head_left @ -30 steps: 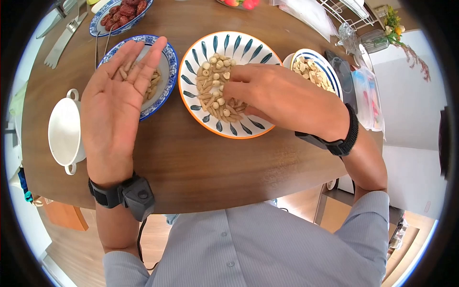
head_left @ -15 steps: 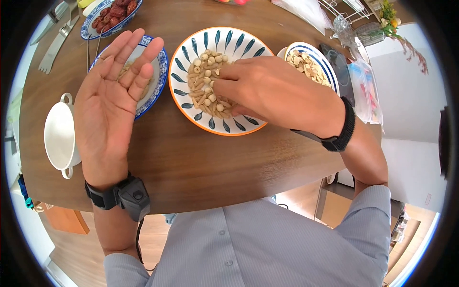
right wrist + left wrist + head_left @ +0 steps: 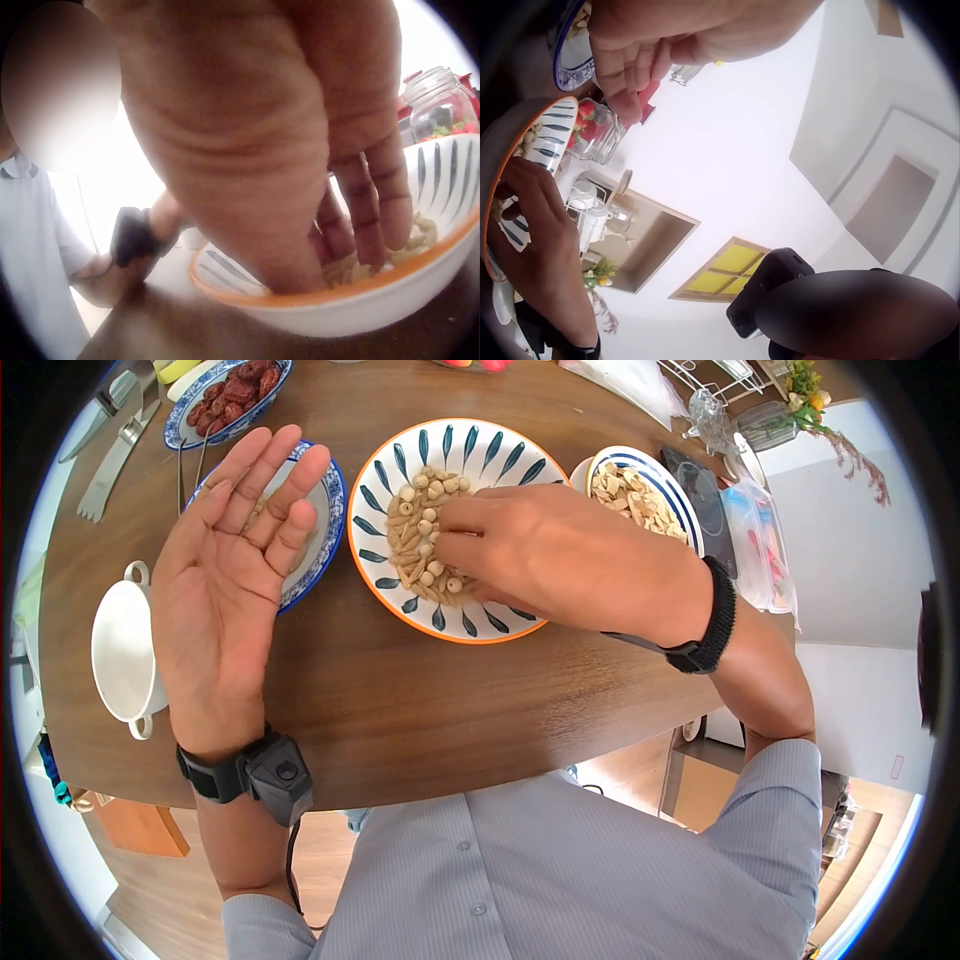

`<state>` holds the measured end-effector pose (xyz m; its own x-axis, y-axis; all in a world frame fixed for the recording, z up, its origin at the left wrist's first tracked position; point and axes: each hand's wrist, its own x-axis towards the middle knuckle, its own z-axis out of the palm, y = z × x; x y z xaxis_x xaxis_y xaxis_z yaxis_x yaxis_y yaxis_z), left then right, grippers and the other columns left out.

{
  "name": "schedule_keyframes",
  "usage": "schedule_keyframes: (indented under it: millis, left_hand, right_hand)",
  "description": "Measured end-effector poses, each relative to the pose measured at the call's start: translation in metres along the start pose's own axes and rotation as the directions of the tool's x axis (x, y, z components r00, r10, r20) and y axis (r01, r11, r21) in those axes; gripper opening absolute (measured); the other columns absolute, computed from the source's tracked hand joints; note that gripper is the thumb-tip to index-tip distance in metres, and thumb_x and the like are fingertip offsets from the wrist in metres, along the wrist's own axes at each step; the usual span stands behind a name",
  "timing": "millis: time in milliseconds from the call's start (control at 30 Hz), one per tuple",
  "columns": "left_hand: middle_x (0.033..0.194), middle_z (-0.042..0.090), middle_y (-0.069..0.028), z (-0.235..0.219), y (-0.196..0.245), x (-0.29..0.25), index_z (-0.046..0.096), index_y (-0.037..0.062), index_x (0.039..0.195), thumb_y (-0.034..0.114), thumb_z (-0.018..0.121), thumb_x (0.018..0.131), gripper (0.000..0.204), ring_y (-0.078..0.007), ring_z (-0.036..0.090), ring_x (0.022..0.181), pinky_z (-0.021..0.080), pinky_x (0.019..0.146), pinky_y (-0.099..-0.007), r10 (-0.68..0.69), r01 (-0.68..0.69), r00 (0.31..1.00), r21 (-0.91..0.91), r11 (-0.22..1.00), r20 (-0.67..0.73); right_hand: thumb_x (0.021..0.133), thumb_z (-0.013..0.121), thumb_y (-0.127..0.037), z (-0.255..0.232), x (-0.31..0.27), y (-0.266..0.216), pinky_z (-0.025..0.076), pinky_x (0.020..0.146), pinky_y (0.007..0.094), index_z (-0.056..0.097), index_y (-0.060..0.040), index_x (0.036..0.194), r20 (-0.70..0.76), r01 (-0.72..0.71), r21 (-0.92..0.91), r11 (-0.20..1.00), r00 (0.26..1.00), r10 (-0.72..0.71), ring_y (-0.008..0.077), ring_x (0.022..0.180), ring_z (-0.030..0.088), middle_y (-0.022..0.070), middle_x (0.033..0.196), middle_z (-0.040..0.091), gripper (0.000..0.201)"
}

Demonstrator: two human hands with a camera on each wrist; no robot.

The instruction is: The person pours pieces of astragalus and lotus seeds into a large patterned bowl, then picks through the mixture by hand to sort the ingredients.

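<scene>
My right hand (image 3: 560, 555) reaches into a wide white bowl (image 3: 380, 570) with an orange rim and dark leaf strokes. Its bent fingers dip among round pale lotus seeds (image 3: 427, 527) and slim tan pieces (image 3: 409, 547). In the right wrist view the fingertips (image 3: 397, 232) point down into the pieces, with the thumb apart from them. Palm up, my left hand (image 3: 215, 600) is raised with bare palm and loosely spread fingers. It overlaps a blue-and-white bowl (image 3: 335, 510) behind it, partly hiding what that bowl holds.
A white two-handled cup (image 3: 122, 650) stands at the left. Red dates (image 3: 235, 402) fill a patterned dish at the back left, near a metal fork-ended utensil (image 3: 110, 470). On the right are a blue-striped bowl of pale flakes (image 3: 635, 495) and a clear plastic bag (image 3: 760, 550).
The left hand's fingers have spread a little and its thumb shows more. My right hand stays in the bowl, fingers shifting slightly. The whole head view has drifted left.
</scene>
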<state>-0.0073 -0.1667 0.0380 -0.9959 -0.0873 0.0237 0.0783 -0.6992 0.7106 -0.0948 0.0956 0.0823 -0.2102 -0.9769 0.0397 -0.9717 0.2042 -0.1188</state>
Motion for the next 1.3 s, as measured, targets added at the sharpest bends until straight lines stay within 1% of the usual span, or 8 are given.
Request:
schedule_keyframes:
  millis: [267,467,533,633,867,933,1233,1300]
  left_hand:
    - [0.161,0.038,-0.0265,-0.002,-0.001,0.001,0.033,-0.0101,0.155,0.014,0.036,0.111,0.05,-0.0316,0.046,0.146,0.05,0.112,-0.0365,0.003,-0.003,1.0,-0.012,1.0,0.01]
    - [0.16,0.039,-0.0257,-0.002,0.0,0.001,0.034,-0.0096,0.154,0.014,0.037,0.111,0.049,-0.031,0.047,0.145,0.049,0.112,-0.0362,-0.005,0.005,1.0,-0.007,1.0,-0.007]
    - [0.16,0.039,-0.0254,0.0,0.0,0.001,0.035,-0.0095,0.154,0.014,0.037,0.111,0.049,-0.0308,0.047,0.145,0.049,0.112,-0.0361,-0.009,0.009,1.0,-0.001,1.0,-0.022]
    - [0.16,0.04,-0.0248,0.001,0.0,0.001,0.035,-0.0094,0.154,0.014,0.037,0.111,0.049,-0.0303,0.048,0.144,0.05,0.112,-0.0362,-0.002,0.003,0.999,0.028,1.0,-0.048]
    - [0.162,0.036,-0.0259,-0.006,-0.001,0.003,0.031,-0.0099,0.155,0.014,0.037,0.111,0.05,-0.0325,0.045,0.147,0.048,0.115,-0.0381,-0.019,0.02,0.999,-0.034,0.999,0.027]
    - [0.162,0.035,-0.0267,-0.005,-0.001,0.003,0.031,-0.0102,0.155,0.014,0.037,0.111,0.05,-0.0335,0.043,0.147,0.047,0.116,-0.0392,-0.024,0.027,0.999,-0.056,0.998,0.047]
    - [0.157,0.039,-0.0325,0.026,-0.005,-0.001,0.031,-0.013,0.154,0.022,0.031,0.113,0.054,-0.0388,0.039,0.149,0.04,0.122,-0.0422,-0.161,0.161,0.976,0.009,0.987,0.148]
    - [0.156,0.04,-0.0331,0.028,-0.009,-0.002,0.032,-0.0132,0.153,0.03,0.028,0.114,0.058,-0.0416,0.037,0.149,0.036,0.124,-0.0458,-0.214,0.237,0.958,-0.104,0.966,0.192]
  right_hand:
    - [0.085,0.064,-0.006,0.0,0.009,0.001,0.058,0.073,0.0432,0.07,0.003,0.098,0.059,0.038,-0.025,0.999,0.998,-0.036,0.0347,0.085,0.072,0.0178,0.083,0.068,0.017]
    - [0.086,0.063,-0.004,0.001,0.009,0.008,0.059,0.072,0.0425,0.072,0.0023,0.095,0.095,-0.035,0.054,0.998,0.995,0.03,0.0362,0.084,0.074,0.0211,0.085,0.071,0.014]
    - [0.079,0.07,-0.001,0.004,0.008,0.015,0.054,0.071,0.0451,0.06,0.0027,0.089,0.126,-0.041,0.092,0.995,0.992,0.029,0.0381,0.083,0.068,0.0177,0.082,0.064,0.015]
    - [0.078,0.072,0.001,0.001,0.006,0.017,0.053,0.072,0.046,0.06,0.0023,0.088,0.169,-0.107,0.156,0.982,0.982,0.08,0.0382,0.082,0.067,0.0177,0.08,0.064,0.015]
    - [0.079,0.071,0.001,0.002,0.005,0.025,0.053,0.072,0.0453,0.062,0.0022,0.087,0.16,-0.107,0.204,0.973,0.984,0.074,0.0366,0.081,0.066,0.0158,0.079,0.064,0.012]
    - [0.078,0.069,0.003,0.0,0.004,0.029,0.052,0.071,0.0431,0.064,0.0031,0.089,0.096,-0.078,0.317,0.945,0.994,0.05,0.036,0.076,0.063,0.0145,0.077,0.062,0.012]
    - [0.077,0.067,0.0,-0.043,0.015,0.039,0.05,0.065,0.0376,0.066,0.0017,0.092,0.086,-0.183,0.406,0.895,0.983,0.162,0.0302,0.066,0.061,0.0163,0.075,0.066,0.015]
    - [0.078,0.068,-0.003,-0.066,0.027,0.039,0.05,0.064,0.0378,0.066,0.0022,0.09,0.072,-0.203,0.412,0.889,0.979,0.19,0.0302,0.065,0.06,0.0163,0.075,0.065,0.013]
